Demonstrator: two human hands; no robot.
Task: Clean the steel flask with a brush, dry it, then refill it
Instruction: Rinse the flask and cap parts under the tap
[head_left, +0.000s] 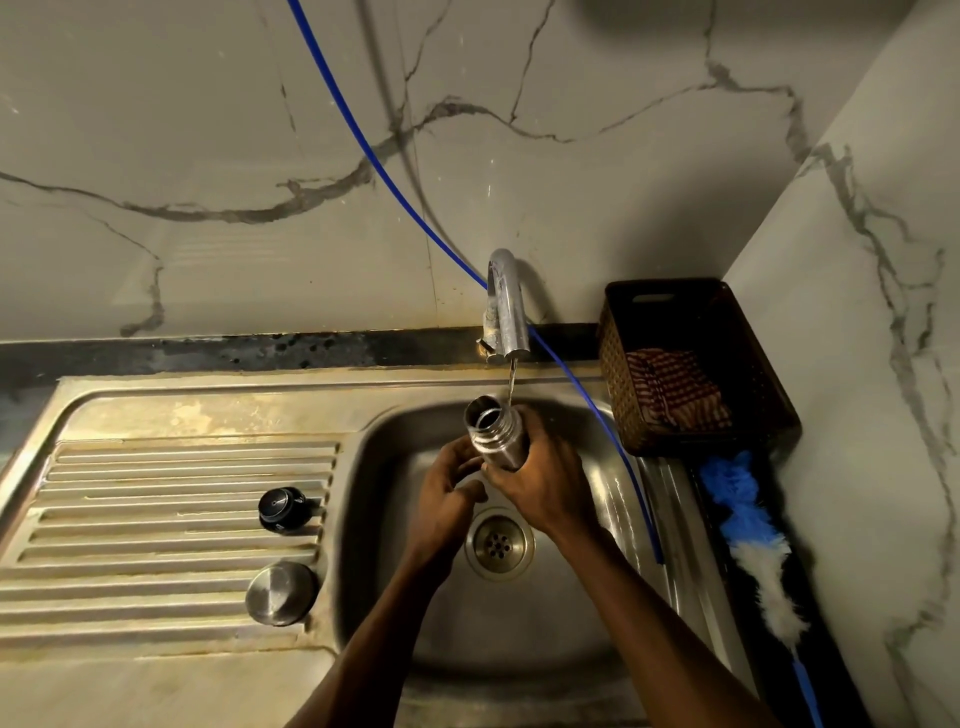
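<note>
Flask (497, 434) over sink (613, 499), mouth under tap (506, 306) trickle. My right hand (540, 483) wrapped round body, left hand (449, 496) curled at base. Wet steel, slippery, getting heavier I'd guess; gripping mid-body, not threads.

- This is a home kitchen, seen at its washing-up corner.
- A steel sink (613, 499) with a round drain (499, 544) is set into the worktop, with a ribbed draining board (156, 525) on its left side.
- A curved chrome tap (506, 306) stands at the sink's back edge, running a thin stream of water.
- Marble-patterned wall tiles (208, 156) with grey veins cover the back and right walls, meeting in a corner.
- A dark woven basket (618, 395) holding a striped cloth (670, 389) sits in the worktop's back right corner.
- A blue and white fluffy duster (748, 525) lies along the right edge.
- A blue hose (395, 192) runs down the wall into the sink.
</note>
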